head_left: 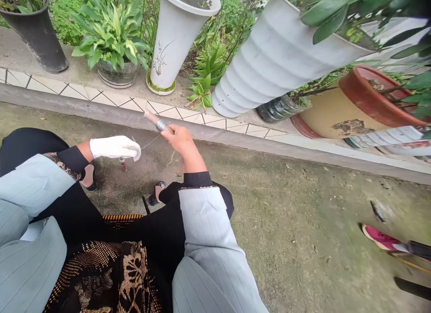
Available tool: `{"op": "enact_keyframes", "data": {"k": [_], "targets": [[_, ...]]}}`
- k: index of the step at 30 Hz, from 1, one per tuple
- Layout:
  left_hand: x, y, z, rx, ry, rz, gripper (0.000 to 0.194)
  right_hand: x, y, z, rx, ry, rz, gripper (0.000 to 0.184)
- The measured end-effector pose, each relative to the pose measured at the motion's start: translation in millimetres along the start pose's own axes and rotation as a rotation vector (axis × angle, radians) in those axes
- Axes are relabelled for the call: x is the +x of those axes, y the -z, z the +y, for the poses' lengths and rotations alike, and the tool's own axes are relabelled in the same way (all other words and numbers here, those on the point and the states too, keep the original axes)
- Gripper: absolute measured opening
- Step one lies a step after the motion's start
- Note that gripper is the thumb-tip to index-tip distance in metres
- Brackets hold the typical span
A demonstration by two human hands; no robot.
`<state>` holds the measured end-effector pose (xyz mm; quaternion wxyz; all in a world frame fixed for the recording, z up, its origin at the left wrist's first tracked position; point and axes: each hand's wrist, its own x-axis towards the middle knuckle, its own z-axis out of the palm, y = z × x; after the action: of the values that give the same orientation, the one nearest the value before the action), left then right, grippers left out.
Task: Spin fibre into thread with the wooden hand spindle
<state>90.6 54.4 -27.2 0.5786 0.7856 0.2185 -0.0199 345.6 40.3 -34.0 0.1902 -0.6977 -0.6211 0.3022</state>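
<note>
My right hand (178,138) is wrapped round a pale rod (151,116), tilted up to the left. Silvery wire (162,125) is wound in a coil about the rod just above my fingers. A thin strand runs from there down to my left hand (114,147), which wears a white glove and is closed on the strand. Below the glove a red, narrow piece (124,165) shows; whether my left hand holds it too is unclear. Both hands are above the concrete ground, in front of my knees.
A low tiled ledge (116,97) runs across ahead, bearing a black pot (42,41), a tall white pot (168,52), a ribbed white planter (256,61) and a tan-and-red pot (340,108). At the right, another person's red shoe (379,237) rests on the ground.
</note>
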Motion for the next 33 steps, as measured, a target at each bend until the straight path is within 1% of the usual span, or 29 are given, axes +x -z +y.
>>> {"op": "enact_keyframes", "data": {"k": [2,3,5,7,8,9,10,11,12,13,15,16,17,18,20,22,23,25,26,28,30,32,33], "targets": [[-5,6.9,1,-0.001,-0.007,0.037,0.032,-3,-3,-3,-0.185,0.041,-0.071,0.020],[-7,10.4,0,0.003,-0.007,0.086,0.032,-6,-5,-6,-0.233,0.069,-0.130,0.020],[-10,16.5,-3,0.009,0.003,0.218,0.031,-11,-11,-13,-0.272,0.143,-0.303,0.018],[-11,19.7,-7,-0.004,0.006,0.345,0.031,-18,-18,-23,-0.245,0.212,-0.543,0.015],[-10,19.9,-9,-0.008,0.011,0.382,0.031,-22,-22,-28,-0.201,0.245,-0.683,0.015],[-9,19.1,-11,-0.003,0.020,0.400,0.031,-25,-24,-33,-0.135,0.279,-0.822,0.015],[-7,17.4,-12,0.012,0.029,0.399,0.031,-28,-25,-37,-0.049,0.314,-0.933,0.015],[-5,15.0,-13,0.030,0.040,0.383,0.031,-30,-24,-39,0.051,0.349,-1.000,0.016],[-2,12.1,-14,0.040,0.053,0.365,0.032,-31,-21,-40,0.166,0.380,-0.981,0.017],[0,9.0,-16,0.038,0.064,0.348,0.033,-30,-17,-39,0.284,0.388,-0.877,0.018],[5,3.3,-18,0.000,0.069,0.312,0.035,-23,-5,-30,0.493,0.307,-0.519,0.023],[6,1.1,-18,-0.032,0.064,0.285,0.036,-18,0,-24,0.558,0.243,-0.349,0.025],[7,-0.5,-19,-0.062,0.055,0.250,0.036,-13,4,-17,0.593,0.167,-0.184,0.027],[7,-1.5,-18,-0.084,0.044,0.204,0.035,-8,6,-11,0.576,0.087,-0.066,0.027],[6,-1.4,-16,-0.120,0.038,0.109,0.033,-1,3,-3,0.392,-0.005,0.004,0.023],[3,1.0,-12,-0.131,0.035,0.040,0.032,0,-6,-2,0.080,-0.007,-0.033,0.020],[2,3.0,-11,-0.113,0.028,0.037,0.031,-1,-12,-5,-0.074,0.016,-0.082,0.020],[-1,7.7,-7,-0.040,0.006,0.113,0.030,-5,-22,-11,-0.290,0.084,-0.234,0.020],[-2,10.1,-7,0.001,0.000,0.174,0.029,-8,-27,-15,-0.334,0.128,-0.337,0.019],[-4,14.1,-7,0.044,0.011,0.291,0.028,-13,-32,-22,-0.317,0.220,-0.559,0.018],[-5,17.0,-9,0.022,0.022,0.350,0.029,-18,-33,-27,-0.207,0.291,-0.741,0.016],[-5,18.7,-14,0.001,0.023,0.381,0.029,-23,-29,-31,-0.068,0.332,-0.850,0.015],[-4,19.2,-17,0.007,0.021,0.388,0.030,-25,-26,-32,-0.001,0.351,-0.872,0.015]]}}
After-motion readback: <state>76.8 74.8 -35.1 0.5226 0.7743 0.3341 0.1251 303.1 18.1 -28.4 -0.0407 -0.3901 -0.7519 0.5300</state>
